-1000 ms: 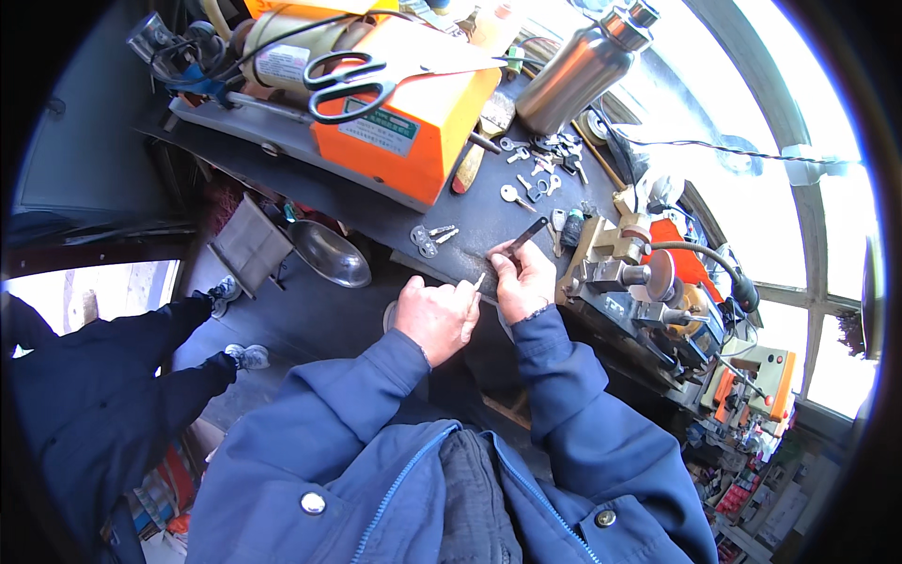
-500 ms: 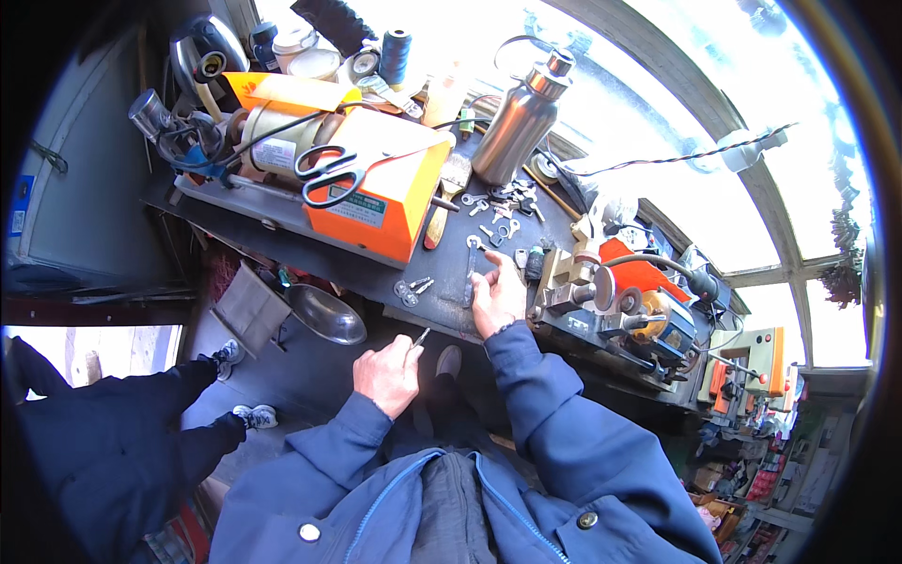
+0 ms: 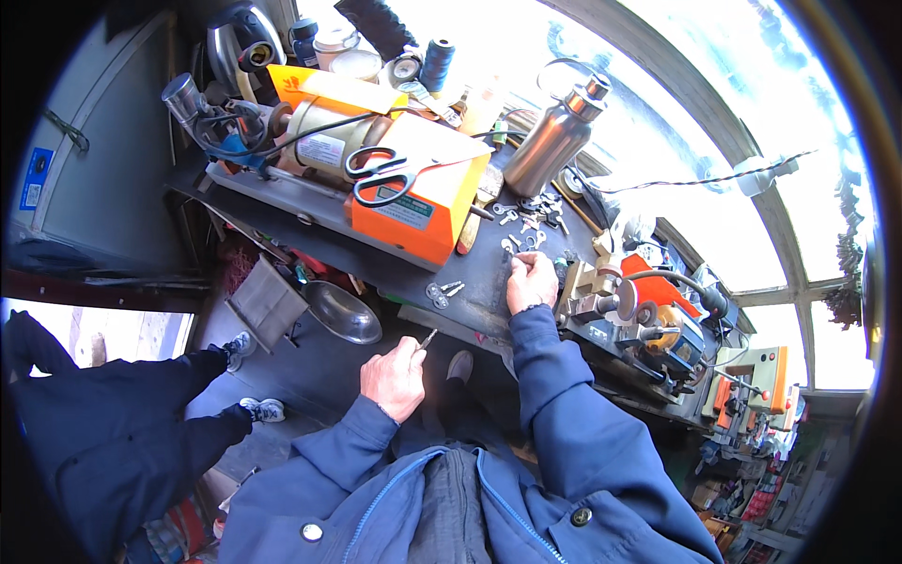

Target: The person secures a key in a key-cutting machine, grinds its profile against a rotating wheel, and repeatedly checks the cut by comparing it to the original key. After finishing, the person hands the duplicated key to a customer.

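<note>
My left hand (image 3: 393,381) is closed in front of the bench edge, thumb and fingers pinching a slim metal piece (image 3: 428,338) that points up and to the right. Over the dark workbench (image 3: 385,273), my right hand (image 3: 532,284) has its fingers drawn together. What they hold is mostly hidden; a small round metal end (image 3: 508,246) shows just beyond the fingertips. Several loose keys (image 3: 534,214) lie scattered past that hand. A small bunch of keys (image 3: 442,294) rests near the front edge, left of the right hand.
An orange-cased grinder (image 3: 413,216) carries black-handled scissors (image 3: 383,177) on top. Behind the keys stands a steel bottle (image 3: 556,136). A key-cutting machine (image 3: 648,310) sits right of my right hand. Another person's legs (image 3: 202,376) are at left, near a metal bowl (image 3: 344,312).
My right hand has gone from spread fingers to closed fingers over the long metal tool beneath it. The view has shifted, so the bench appears farther right; the left hand keeps its grip.
</note>
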Tool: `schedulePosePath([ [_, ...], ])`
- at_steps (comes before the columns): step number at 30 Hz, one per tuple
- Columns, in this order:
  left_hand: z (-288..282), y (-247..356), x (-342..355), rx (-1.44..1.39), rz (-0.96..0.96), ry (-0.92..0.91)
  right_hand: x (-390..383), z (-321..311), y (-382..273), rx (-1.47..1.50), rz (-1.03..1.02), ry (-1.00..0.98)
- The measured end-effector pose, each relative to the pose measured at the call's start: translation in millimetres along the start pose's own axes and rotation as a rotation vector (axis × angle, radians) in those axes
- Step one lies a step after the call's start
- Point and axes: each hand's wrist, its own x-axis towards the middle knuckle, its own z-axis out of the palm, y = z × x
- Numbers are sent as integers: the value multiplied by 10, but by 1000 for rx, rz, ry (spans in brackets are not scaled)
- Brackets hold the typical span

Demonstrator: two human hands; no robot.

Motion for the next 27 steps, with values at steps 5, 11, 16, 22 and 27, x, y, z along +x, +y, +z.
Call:
schedulePosePath([
  [5, -44, -59, -13, -3, -27, -8, -233, -168, -305, 237, -141, 23],
  [11, -125, -94, -56, -4, -99, -49, -336, -224, -422, 252, -327, -62],
  [16, -126, -89, -83, -36, -107, -64, -46, -184, -306, 587, 171, -18],
  [22, -115, -70, -88, -194, -138, -35, -615, -326, -404, 561, -260, -414],
  [27, -225, -70, -61, -314, -157, -89, -920, -468, -548, 660, -216, -547],
])
